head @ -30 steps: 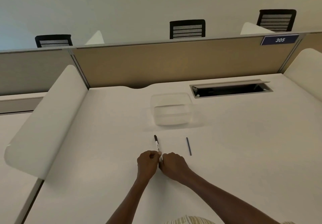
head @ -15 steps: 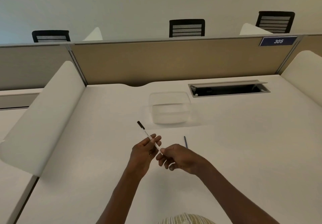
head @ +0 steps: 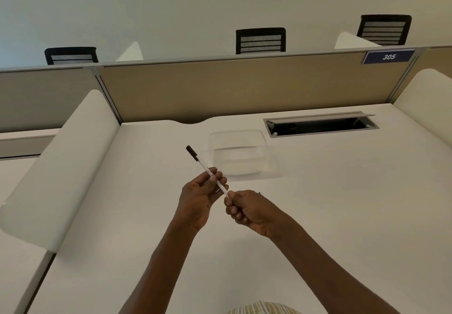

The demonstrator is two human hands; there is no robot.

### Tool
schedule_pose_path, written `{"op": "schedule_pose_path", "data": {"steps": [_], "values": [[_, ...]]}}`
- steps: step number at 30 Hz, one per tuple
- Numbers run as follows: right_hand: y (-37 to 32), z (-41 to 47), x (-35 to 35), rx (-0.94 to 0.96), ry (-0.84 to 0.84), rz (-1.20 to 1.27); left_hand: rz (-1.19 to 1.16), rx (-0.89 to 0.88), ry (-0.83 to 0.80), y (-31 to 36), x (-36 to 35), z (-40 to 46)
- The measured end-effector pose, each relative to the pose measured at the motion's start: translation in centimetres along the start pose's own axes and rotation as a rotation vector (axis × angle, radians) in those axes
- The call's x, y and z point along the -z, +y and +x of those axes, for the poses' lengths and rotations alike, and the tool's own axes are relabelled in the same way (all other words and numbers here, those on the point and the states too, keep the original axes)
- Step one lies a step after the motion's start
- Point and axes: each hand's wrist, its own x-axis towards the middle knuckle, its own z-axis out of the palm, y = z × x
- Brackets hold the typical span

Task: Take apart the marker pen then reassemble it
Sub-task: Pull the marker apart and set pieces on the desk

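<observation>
desk (head: 318,216), marker pen (head: 204,165) (both hands)

White bench (head: 342,216) in an office cubicle, bare and evenly lit. Tan partition panel (head: 244,88) along the far edge, grey metal trim on top. Blue plate reading 305 (head: 388,57) at the panel's upper right. Open cable slot (head: 320,127) with raised lid, sunk into the bench near the panel. Rounded white side dividers left (head: 61,167) and right (head: 425,98). Three black mesh chair backs (head: 260,41) showing above the partition. Plain pale wall (head: 195,0) behind.
</observation>
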Motion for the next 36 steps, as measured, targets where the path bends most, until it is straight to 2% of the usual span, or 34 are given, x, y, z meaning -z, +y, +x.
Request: {"op": "schedule_pose_path", "data": {"steps": [4, 8, 11, 13, 14, 17, 18, 20, 22, 25, 28, 31, 33, 35, 36], "values": [[-0.4, -0.3, -0.6, 0.160, 0.245, -0.366, 0.025, -0.082, 0.141, -0.6, -1.0, -0.3], [0.0, 0.0, -1.5, 0.434, 0.580, -1.062, -0.057, -0.100, 0.244, -0.9, -2.2, -0.4], [0.3, 0.1, -1.5, 0.564, 0.703, -1.258, -0.154, -0.065, 0.294, -0.9, -2.6, -0.3], [-0.2, 0.1, -1.5, 0.500, 0.623, -1.175, -0.161, -0.059, 0.273, -0.7, -2.5, -0.2], [-0.8, 0.1, -1.4, 0.389, 0.508, -0.980, -0.151, -0.061, 0.250, -0.6, -2.2, -0.3], [-2.4, -0.3, -0.6, 0.045, 0.073, -0.104, -0.136, -0.059, 0.140, 0.3, -1.1, -0.3], [-2.8, -0.5, -0.2, -0.019, -0.025, 0.059, -0.132, -0.059, 0.104, 0.7, -0.9, -0.3], [-3.0, -0.8, 0.3, -0.102, -0.154, 0.200, -0.121, -0.056, 0.059, 1.2, -0.5, -0.3], [-3.0, -0.9, 0.0, -0.153, -0.213, 0.296, -0.117, -0.061, 0.046, 1.6, -0.5, -0.3], [-2.8, -0.4, -1.0, -0.126, -0.092, 0.296, -0.105, -0.092, 0.087, 1.7, -0.7, -0.4], [-2.5, 0.2, -2.0, 0.014, 0.163, -0.003, -0.099, -0.116, 0.197, 1.2, -1.1, -0.7], [-1.5, 0.6, -2.7, 0.371, 0.508, -0.735, -0.166, -0.094, 0.301, 0.7, -1.7, -0.6], [-0.4, 0.9, -2.8, 0.649, 0.667, -1.176, -0.223, -0.059, 0.347, 0.7, -1.9, -0.4], [0.3, 1.2, -2.7, 0.821, 0.714, -1.345, -0.253, -0.033, 0.355, 0.7, -2.0, -0.2], [0.4, 1.3, -2.5, 0.848, 0.735, -1.359, -0.256, -0.029, 0.344, 0.7, -1.9, -0.1]]}}
